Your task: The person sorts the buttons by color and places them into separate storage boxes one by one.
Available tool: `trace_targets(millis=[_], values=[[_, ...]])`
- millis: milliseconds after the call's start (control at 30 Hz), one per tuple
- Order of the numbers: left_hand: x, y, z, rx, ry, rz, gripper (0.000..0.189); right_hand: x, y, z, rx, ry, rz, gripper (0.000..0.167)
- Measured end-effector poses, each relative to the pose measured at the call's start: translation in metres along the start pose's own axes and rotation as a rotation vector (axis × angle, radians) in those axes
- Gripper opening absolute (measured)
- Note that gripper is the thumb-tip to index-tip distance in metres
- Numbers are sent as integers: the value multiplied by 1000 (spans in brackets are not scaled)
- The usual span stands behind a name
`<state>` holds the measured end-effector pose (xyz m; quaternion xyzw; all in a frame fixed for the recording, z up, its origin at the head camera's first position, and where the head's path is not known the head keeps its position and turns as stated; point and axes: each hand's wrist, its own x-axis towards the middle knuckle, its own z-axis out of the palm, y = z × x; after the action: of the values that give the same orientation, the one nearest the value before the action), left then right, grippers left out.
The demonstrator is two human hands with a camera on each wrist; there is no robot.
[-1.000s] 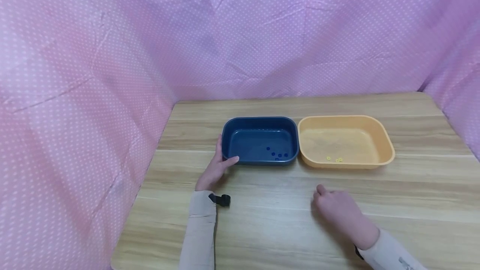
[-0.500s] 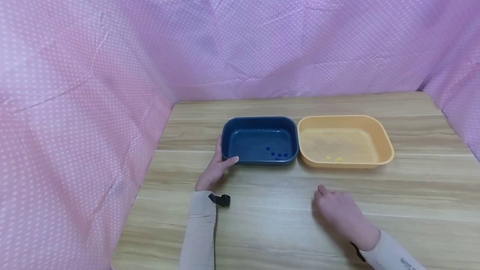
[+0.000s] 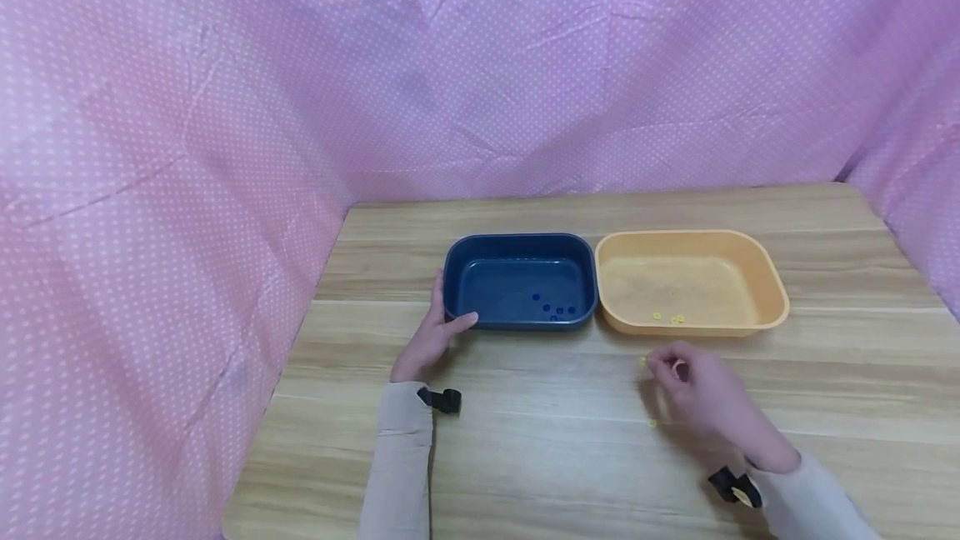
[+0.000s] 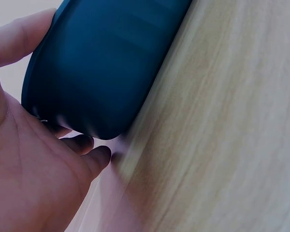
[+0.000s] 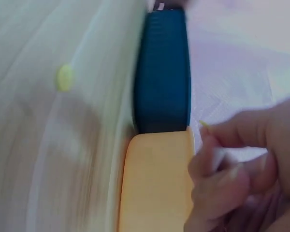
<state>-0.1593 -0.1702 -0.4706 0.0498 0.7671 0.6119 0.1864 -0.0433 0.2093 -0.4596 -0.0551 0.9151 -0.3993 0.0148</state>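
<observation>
My left hand (image 3: 427, 344) holds the left end of the dark blue bin (image 3: 459, 273), thumb on its near rim and fingers at its outer side. Several small dark blue pieces (image 3: 559, 312) lie inside, towards the near right. In the head view my right hand (image 3: 708, 394) is over the table in front of the yellow bin (image 3: 772, 294). Between thumb and forefinger it pinches a small yellow ring-like piece (image 5: 203, 123). Another small yellow piece (image 3: 652, 422) lies on the table below that hand. A few yellow rings (image 3: 657, 316) sit in the yellow bin near its front wall.
Both bins stand side by side, touching, on a wood-grain table (image 3: 540, 440). Pink dotted cloth (image 3: 480, 90) hangs behind the table and along its sides. Black straps (image 3: 447, 400) are on both wrists.
My right hand has risen from the table and turned, now pinching a yellow ring. The yellow piece on the table has come into sight. The left hand and both bins have stayed put.
</observation>
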Motion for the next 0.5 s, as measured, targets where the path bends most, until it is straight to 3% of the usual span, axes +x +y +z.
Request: trace_targets(millis=[100, 300, 500], values=[[-6, 9, 2, -10, 0, 1, 100, 3, 3, -8, 104, 17, 90, 27], [-7, 11, 4, -19, 3, -2, 100, 8, 9, -23, 361, 39, 318, 51], [-6, 8, 3, -30, 3, 4, 103, 9, 14, -32, 765, 102, 369, 31]])
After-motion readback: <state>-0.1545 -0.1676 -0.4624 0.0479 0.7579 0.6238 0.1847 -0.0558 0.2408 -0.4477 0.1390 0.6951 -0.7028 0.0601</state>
